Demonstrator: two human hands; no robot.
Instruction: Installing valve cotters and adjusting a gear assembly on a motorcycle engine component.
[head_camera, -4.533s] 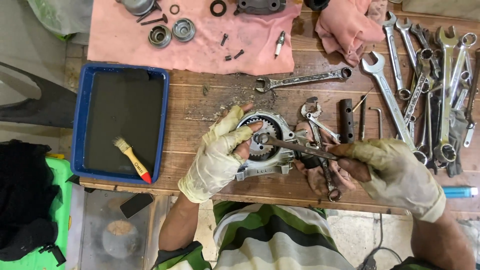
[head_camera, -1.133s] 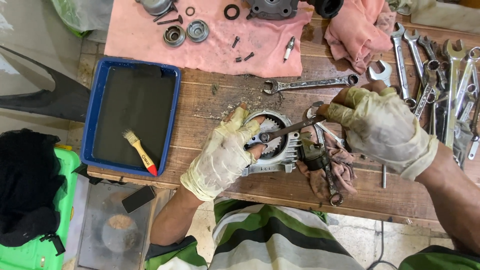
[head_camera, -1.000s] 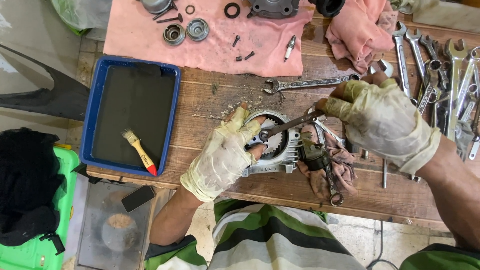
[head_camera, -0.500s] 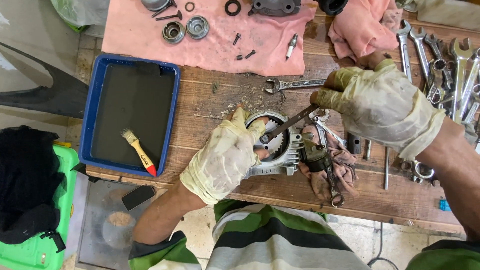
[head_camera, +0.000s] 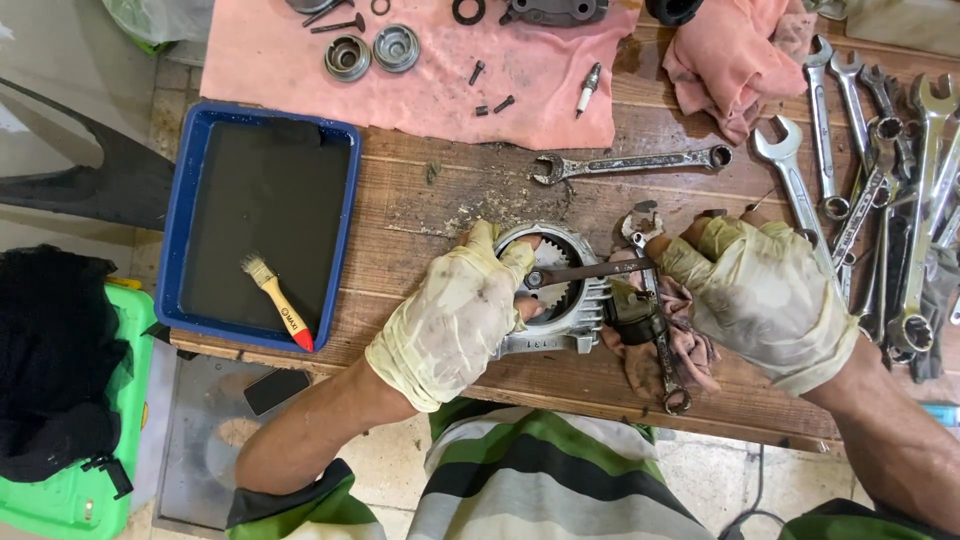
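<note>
My left hand (head_camera: 455, 325), in a soiled pale glove, is closed over the near-left side of the finned metal housing (head_camera: 555, 290), thumb and fingers pressed onto its rim; it grips the casting and pins it to the wooden bench (head_camera: 440, 195). My right hand (head_camera: 765, 300), gloved alike, is closed around the handle end of a dark wrench (head_camera: 590, 271). The wrench lies roughly level, its ring end seated at the centre of the housing, just beside my left fingertips.

The housing sits at the near middle of the bench, touching a grimy pink rag (head_camera: 655, 345) to its right. On that rag lie a small dark cylindrical part (head_camera: 632, 312) and a second spanner (head_camera: 662, 340) pointing toward me.

Beyond the housing, a long combination spanner (head_camera: 630, 163) lies crosswise on bare wood. Further back, a pink cloth (head_camera: 420, 75) carries two round bearing cups (head_camera: 372, 52), several loose bolts (head_camera: 490, 90) and a spark plug (head_camera: 588, 88). A crumpled pink rag (head_camera: 735, 60) lies at the far right, and a spread of chrome spanners (head_camera: 880, 170) covers the right end of the bench.

To the left, a blue tray (head_camera: 345, 200) holds dark liquid, with a wooden-handled brush (head_camera: 275, 300) resting in it. A green bin (head_camera: 70, 480) stands at floor level, lower left.
</note>
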